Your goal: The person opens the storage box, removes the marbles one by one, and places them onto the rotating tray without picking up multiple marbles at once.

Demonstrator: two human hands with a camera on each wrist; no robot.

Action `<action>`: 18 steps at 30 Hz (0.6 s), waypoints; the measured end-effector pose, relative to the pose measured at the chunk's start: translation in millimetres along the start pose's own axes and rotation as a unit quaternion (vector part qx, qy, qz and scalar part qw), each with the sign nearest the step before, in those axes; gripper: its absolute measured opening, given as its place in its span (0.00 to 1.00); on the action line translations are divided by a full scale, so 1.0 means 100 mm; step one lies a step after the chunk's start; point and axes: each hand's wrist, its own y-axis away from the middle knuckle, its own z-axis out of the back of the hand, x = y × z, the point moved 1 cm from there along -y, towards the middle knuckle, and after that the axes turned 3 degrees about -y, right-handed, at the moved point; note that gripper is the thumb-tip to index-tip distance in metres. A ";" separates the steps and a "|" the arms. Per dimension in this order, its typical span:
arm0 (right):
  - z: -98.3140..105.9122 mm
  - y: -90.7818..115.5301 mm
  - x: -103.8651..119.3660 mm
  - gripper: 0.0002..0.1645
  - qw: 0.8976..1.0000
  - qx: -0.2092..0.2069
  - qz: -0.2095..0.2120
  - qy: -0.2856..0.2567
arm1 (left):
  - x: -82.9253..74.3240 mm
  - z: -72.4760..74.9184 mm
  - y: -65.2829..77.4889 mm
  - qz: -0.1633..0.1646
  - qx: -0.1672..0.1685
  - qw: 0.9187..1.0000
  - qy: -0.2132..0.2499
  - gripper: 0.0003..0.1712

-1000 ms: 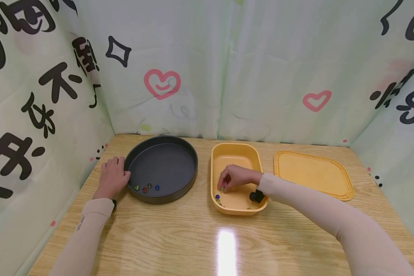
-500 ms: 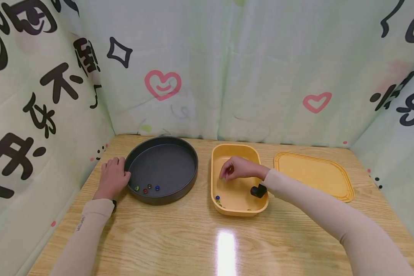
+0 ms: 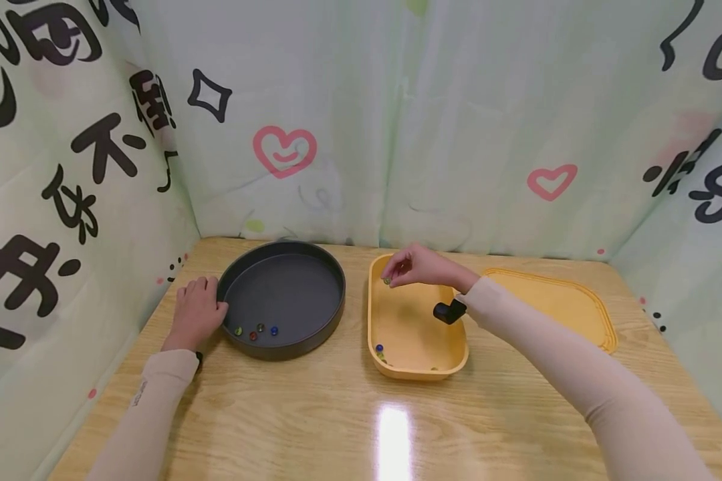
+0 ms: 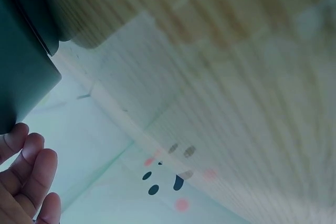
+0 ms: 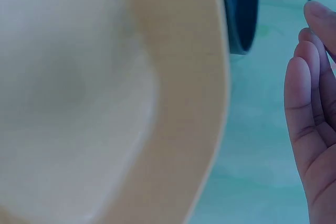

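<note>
My right hand is above the far left part of a yellow rectangular tub. A small greenish marble is pinched at its fingertips; the right wrist view does not show the marble. More marbles lie low in the tub, among them a blue marble near the left wall. My left hand holds the left side of a round dark pan, thumb at the rim and fingertips under the outer wall in the left wrist view. Several marbles, one a red marble, sit at the pan's near side.
To the right of the tub lies a flat yellow lid, partly behind my right forearm. The wooden table meets a printed curtain at the back and sides. A strip of wood separates pan and tub.
My right hand has risen from low in the tub toward its far left edge, with the marble pinched in its fingers. My left hand stays at the pan's side.
</note>
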 end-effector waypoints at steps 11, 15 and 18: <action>0.00 -0.20 0.18 0.10 1.000 -0.020 0.014 -0.011 | 0.02 -0.02 0.04 -0.003 -0.003 1.000 -0.001 0.13; 0.00 -0.28 0.24 0.10 0.999 -0.026 0.011 -0.018 | 0.00 -0.01 0.04 -0.003 -0.009 1.000 -0.003 0.14; 0.02 -0.37 0.29 0.11 0.999 -0.035 0.003 -0.021 | -0.01 0.00 0.02 -0.001 -0.014 1.000 -0.003 0.14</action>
